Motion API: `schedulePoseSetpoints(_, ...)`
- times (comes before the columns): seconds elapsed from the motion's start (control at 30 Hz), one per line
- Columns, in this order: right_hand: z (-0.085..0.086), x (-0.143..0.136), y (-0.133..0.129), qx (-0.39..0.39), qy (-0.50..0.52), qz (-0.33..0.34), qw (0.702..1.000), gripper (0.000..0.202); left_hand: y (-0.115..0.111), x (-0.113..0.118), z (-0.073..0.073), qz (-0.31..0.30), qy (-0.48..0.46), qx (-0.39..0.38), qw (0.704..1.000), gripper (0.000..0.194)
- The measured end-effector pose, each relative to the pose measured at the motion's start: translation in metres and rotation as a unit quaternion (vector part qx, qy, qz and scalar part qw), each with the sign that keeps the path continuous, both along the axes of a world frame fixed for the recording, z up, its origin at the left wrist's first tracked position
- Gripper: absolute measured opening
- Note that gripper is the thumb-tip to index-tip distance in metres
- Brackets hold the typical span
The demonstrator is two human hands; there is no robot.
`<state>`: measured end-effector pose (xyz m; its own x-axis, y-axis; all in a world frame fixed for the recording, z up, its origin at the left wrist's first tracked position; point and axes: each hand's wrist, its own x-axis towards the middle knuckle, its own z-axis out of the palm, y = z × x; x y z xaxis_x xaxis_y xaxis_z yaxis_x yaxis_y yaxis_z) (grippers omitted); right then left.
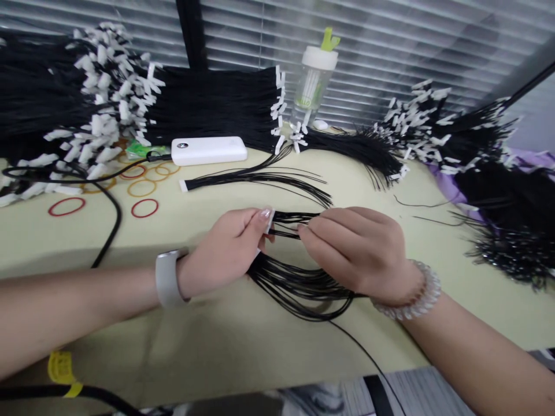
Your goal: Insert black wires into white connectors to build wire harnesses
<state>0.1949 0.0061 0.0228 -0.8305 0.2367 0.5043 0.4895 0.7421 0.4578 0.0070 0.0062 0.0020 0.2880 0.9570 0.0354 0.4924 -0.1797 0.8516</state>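
- Between our two hands, over the pale table (pixel 208 352), we have a white connector (pixel 269 222) with black wires (pixel 291 217) running off to the right.
- Our left hand (pixel 229 245) is closed on that connector, thumb on top, probably to keep it steady while the wires are handled.
- Our right hand (pixel 353 248) has its fingertips pinched together on the wires a little way from the connector, which seems to keep them drawn out fairly straight; how many it grips, we cannot tell.
- Just below, a looped wire bundle (pixel 299 283) sags from under our left hand toward our right; its slack lets it curve.
- Beyond our hands, a loose harness (pixel 255 175) lies with its wires fanned out.
- Farther back we see a white power bank (pixel 208 151), rubber bands (pixel 144 208) scattered near it, and a clear bottle (pixel 314 86) upright by the blinds (pixel 390 46).
- Along the back, a wire stack (pixel 217 104) lies with its white ends lined up, perhaps for easy counting.
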Motion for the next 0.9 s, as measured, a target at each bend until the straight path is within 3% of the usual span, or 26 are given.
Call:
schedulePoseSetpoints(0.27,-0.0025,-0.0084,-0.0012,-0.022,0.013,0.015,1.0,0.013,-0.0017,-0.0016,-0.0016,-0.044,0.03,0.037,0.998,0.042)
schedulePoseSetpoints(0.9,-0.0071,-0.0092,0.0018,-0.038,0.014,0.044,0.998,0.017,-0.0036,-0.002,-0.0014,-0.061,0.05,0.043,0.996,0.042)
